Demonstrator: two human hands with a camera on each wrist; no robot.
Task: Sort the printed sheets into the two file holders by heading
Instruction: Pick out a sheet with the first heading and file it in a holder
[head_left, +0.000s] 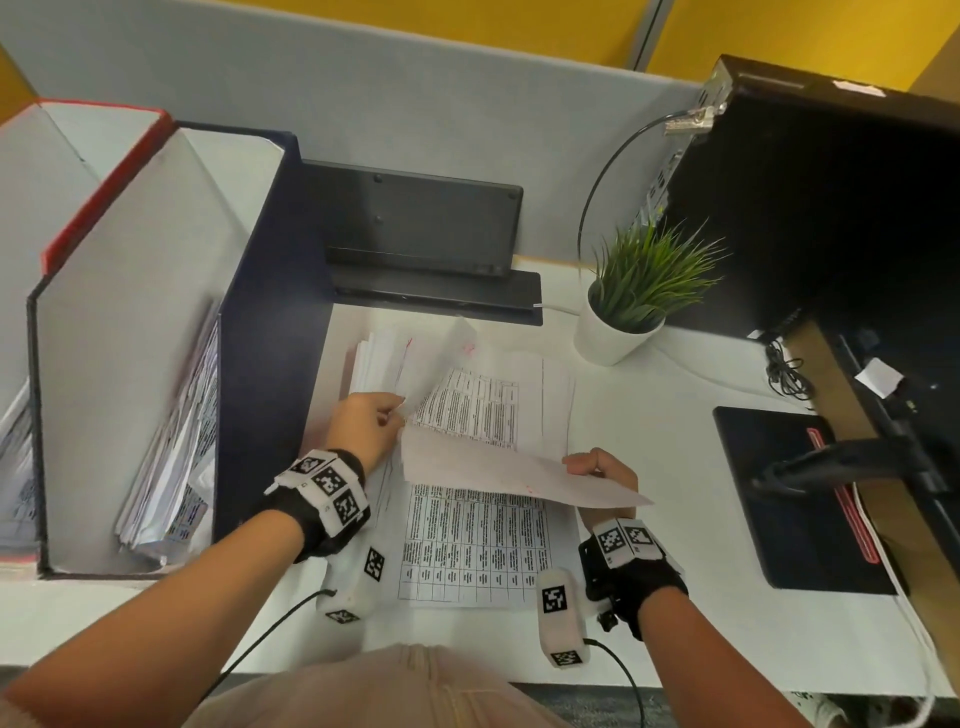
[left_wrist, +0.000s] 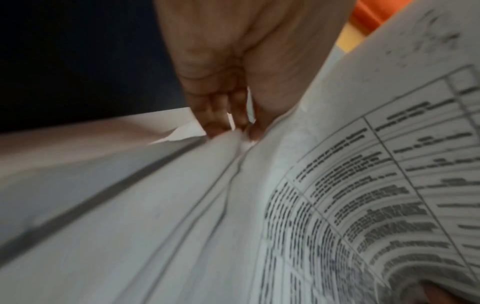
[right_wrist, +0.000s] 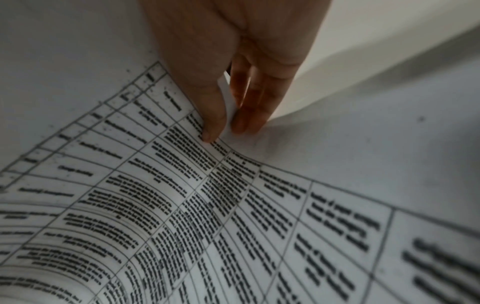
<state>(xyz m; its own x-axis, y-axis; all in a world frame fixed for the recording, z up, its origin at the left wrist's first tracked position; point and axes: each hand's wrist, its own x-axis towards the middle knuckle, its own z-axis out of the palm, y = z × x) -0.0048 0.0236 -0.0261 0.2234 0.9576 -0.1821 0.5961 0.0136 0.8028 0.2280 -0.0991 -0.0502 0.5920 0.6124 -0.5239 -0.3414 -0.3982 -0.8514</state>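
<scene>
left hand (head_left: 366, 423) pinches lifted sheet (head_left: 498, 470) at frame centre, over stack (head_left: 483, 551) | right hand (head_left: 605, 467) pinches its right edge | risk: two sheets lift together, misfiled in navy file holder (head_left: 270, 332), left

The left hand (left_wrist: 233, 67) at twelve o'clock pinches a lifted printed sheet (left_wrist: 376, 185), curling toward four o'clock.

sheets (head_left: 470, 545) — matt paper | desk (head_left: 665, 467) — smooth white | pot (head_left: 610, 332) — matt
</scene>
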